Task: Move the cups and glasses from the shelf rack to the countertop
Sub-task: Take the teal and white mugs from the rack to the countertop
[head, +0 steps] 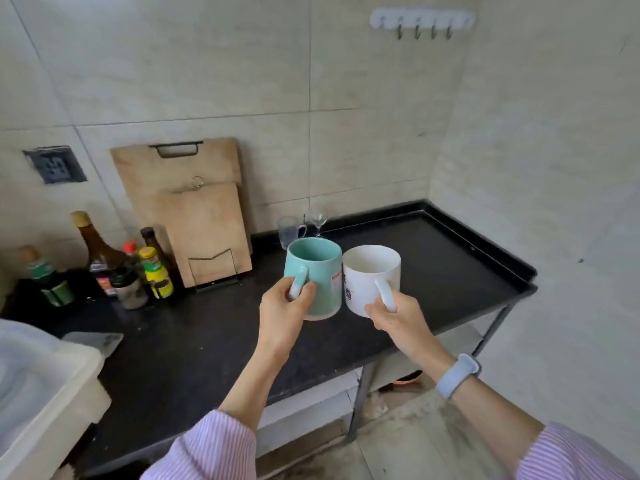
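Two mugs held above the black countertop (433,271), sides touching. Left hand (282,308) gripped on the teal mug (315,271) by its handle; right hand (398,317) gripped on the white mug (369,275) likewise. Behind, near the wall: clear glass mug (290,232), then wine glass (318,220), both standing on the counter.

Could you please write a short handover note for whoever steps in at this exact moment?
Left hand: holds the teal mug by its handle, above the countertop.
Right hand: holds the white mug by its handle, beside the teal one.
Done: a clear glass mug and a wine glass already stand at the back of the countertop.
Left: set both mugs down. The shelf rack is out of view, so check it for more.
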The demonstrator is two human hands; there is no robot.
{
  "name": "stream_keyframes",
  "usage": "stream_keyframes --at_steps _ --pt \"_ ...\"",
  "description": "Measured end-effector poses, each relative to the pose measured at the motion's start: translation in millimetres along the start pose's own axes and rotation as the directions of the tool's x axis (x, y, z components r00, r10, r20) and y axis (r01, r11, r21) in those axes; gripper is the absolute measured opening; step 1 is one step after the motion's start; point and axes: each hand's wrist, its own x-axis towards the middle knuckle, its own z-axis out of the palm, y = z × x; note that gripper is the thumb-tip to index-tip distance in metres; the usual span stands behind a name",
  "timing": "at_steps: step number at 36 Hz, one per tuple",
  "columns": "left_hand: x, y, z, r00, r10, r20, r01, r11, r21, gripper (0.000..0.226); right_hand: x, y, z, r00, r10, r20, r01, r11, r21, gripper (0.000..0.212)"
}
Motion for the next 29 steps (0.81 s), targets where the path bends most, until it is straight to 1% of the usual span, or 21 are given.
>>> stream_keyframes --at_steps 6,12,15,23,26,29 --pt "63.6 -28.3 47.1 0.996 -0.04 0.08 0.039 0.999 0.01 0.016 68.6 30.3 -12.7 0.995 0.077 -0.064 -0.077 0.997 0.006 0.032" --pt "133.5 -61.5 101.4 0.99 -0.105 0.096 0.104 0.994 0.022 0.012 155.1 73.8 -26.3 0.987 0.147 -0.07 -0.145 0.989 0.027 0.031" --pt "174.8 -77.5 134.2 0.987 -0.143 0.079 0.141 0.989 0.039 0.014 208.5 96.3 -36.0 0.982 0.18 -0.058 -0.179 0.984 0.021 0.026" --pt "284.8 -134.1 223.9 0.96 -0.279 0.011 0.278 0.959 0.057 0.015 348.9 167.5 -64.0 0.972 0.236 -0.02 -0.236 0.972 -0.01 0.026" --pt "322.5 -159.6 256.0 0.952 -0.305 -0.025 0.306 0.95 0.063 0.024 396.3 195.4 -68.8 0.97 0.24 -0.032 -0.241 0.97 -0.031 0.033" --pt "353.4 -181.6 280.3 0.95 -0.305 -0.065 0.31 0.948 0.074 0.027 433.7 219.1 -70.3 0.97 0.241 -0.024 -0.242 0.97 -0.029 0.035"
